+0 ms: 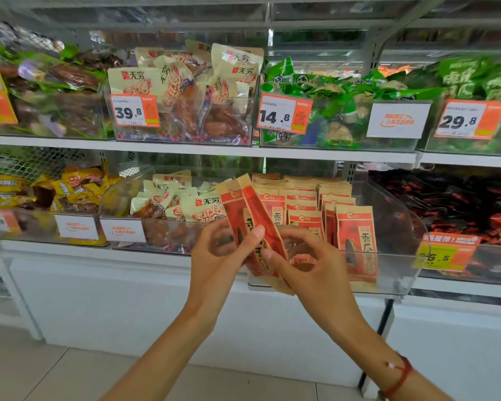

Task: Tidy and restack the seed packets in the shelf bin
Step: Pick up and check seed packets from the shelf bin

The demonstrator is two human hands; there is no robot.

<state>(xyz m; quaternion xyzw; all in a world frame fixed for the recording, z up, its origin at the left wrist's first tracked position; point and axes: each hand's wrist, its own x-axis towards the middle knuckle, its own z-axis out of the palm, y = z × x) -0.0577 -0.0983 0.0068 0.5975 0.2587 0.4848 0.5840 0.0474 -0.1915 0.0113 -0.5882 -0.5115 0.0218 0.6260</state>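
Two red-and-tan seed packets (250, 215) are held up edge-on, tilted left, in front of the clear shelf bin (399, 282) on the lower shelf. My left hand (217, 256) grips them from the left, thumb across the front. My right hand (310, 264) pinches their lower right edge with curled fingers. Inside the bin, several matching seed packets (304, 204) stand upright in rows toward the back and left. One single packet (357, 244) stands at the front right. The bottoms of the held packets are hidden behind my hands.
Left of the seed bin is a bin of cream snack packs (185, 204), then yellow packets (73, 189). Dark red-black packets (457, 204) fill the bin to the right. A yellow-orange price tag (443, 253) hangs on the seed bin's right front. The upper shelf (203, 150) holds more bins.
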